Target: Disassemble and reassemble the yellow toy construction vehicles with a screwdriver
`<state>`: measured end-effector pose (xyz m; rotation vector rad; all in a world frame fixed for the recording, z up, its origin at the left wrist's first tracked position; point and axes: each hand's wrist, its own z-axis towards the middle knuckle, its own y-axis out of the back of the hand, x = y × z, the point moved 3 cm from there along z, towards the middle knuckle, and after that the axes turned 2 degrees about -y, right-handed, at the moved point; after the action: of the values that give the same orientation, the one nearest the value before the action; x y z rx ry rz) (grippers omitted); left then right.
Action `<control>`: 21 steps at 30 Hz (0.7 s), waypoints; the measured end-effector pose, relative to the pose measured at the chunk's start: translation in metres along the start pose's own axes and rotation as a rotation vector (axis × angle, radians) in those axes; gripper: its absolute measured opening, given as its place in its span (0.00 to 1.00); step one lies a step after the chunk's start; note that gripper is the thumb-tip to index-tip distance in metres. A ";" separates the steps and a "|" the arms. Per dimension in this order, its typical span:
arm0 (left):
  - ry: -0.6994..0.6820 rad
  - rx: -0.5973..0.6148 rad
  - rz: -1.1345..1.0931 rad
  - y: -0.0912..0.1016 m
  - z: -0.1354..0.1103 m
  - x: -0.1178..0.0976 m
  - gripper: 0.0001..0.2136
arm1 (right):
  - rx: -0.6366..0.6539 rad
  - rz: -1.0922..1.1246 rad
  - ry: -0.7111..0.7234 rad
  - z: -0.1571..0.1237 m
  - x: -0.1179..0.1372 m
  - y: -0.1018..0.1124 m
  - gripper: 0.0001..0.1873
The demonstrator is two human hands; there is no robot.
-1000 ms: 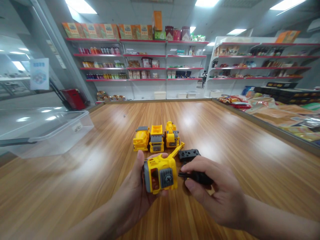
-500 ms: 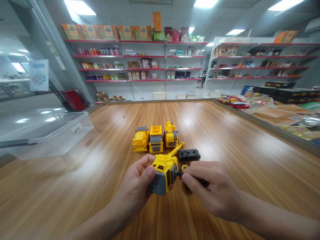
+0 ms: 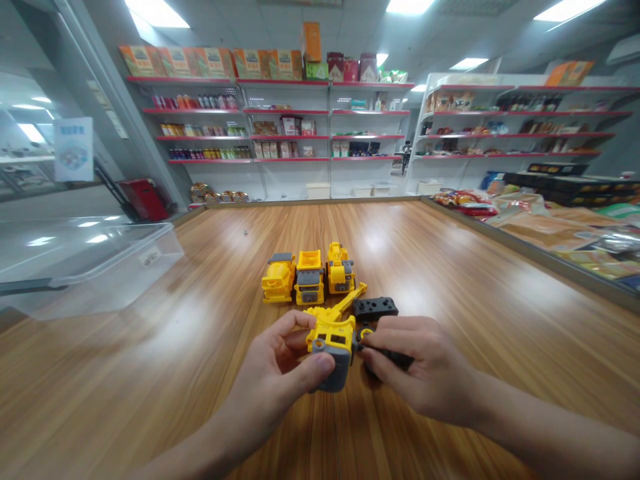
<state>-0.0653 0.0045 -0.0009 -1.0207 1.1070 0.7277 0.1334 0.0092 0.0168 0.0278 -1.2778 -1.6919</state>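
My left hand (image 3: 287, 367) is closed around a yellow toy crane truck (image 3: 334, 328) with a grey cab end. Its yellow boom points away to the upper right. Pinched in my right hand (image 3: 420, 363) is a slim black screwdriver (image 3: 399, 359), its tip at the right side of the toy and mostly hidden by my fingers. Just beyond that hand lies a black toy chassis (image 3: 376, 307) with round studs. A small black part with a yellow ring (image 3: 367, 333) shows partly behind my right fingers.
Beyond my hands stand a yellow mixer truck (image 3: 279, 277), a dump truck (image 3: 310, 277) and an excavator (image 3: 341, 268) in a row. A clear plastic bin (image 3: 155, 257) sits on the left of the wooden table (image 3: 200, 373). Packaged goods (image 3: 545, 227) lie along the right edge.
My left hand has turned the toy crane truck, so more of its roof and windows face me. The left thumb now lies across the grey end. The screwdriver stays at its side.
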 end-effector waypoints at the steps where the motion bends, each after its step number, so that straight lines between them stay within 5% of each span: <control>1: -0.002 0.009 0.020 -0.001 0.000 -0.001 0.15 | 0.021 0.017 -0.012 0.000 0.000 -0.001 0.14; 7: -0.002 0.089 0.149 -0.004 -0.003 0.002 0.18 | 0.216 0.129 -0.115 0.001 -0.005 -0.009 0.15; 11: 0.103 0.090 0.109 -0.002 -0.001 0.005 0.26 | 0.220 0.043 0.008 -0.001 -0.006 -0.007 0.14; 15: 0.154 0.092 0.102 -0.001 0.001 0.006 0.18 | 0.193 -0.057 0.141 -0.004 -0.002 -0.006 0.11; 21: 0.032 0.085 0.188 -0.002 -0.002 0.007 0.19 | 0.219 0.008 0.048 -0.003 -0.004 -0.006 0.14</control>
<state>-0.0622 0.0014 -0.0077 -0.8664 1.2631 0.8097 0.1331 0.0093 0.0091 0.1911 -1.4193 -1.5288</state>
